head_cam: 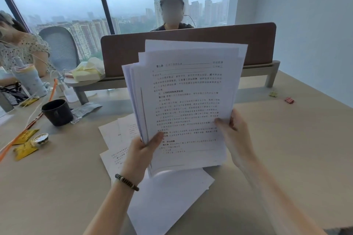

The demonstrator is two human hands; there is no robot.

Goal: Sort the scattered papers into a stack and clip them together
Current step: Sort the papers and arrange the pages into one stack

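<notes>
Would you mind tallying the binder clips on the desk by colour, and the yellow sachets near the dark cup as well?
Red binder clip: 1
Yellow-green binder clip: 1
Yellow sachets, left of the dark cup: 3, the others at and
Total: 5
Neither clip is on the paper stack yet; both lie at the desk's far right.

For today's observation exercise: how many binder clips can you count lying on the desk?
2. A yellow-green clip and a red clip lie side by side, apart, near the desk's far right edge. More may be hidden behind the held papers.
</notes>
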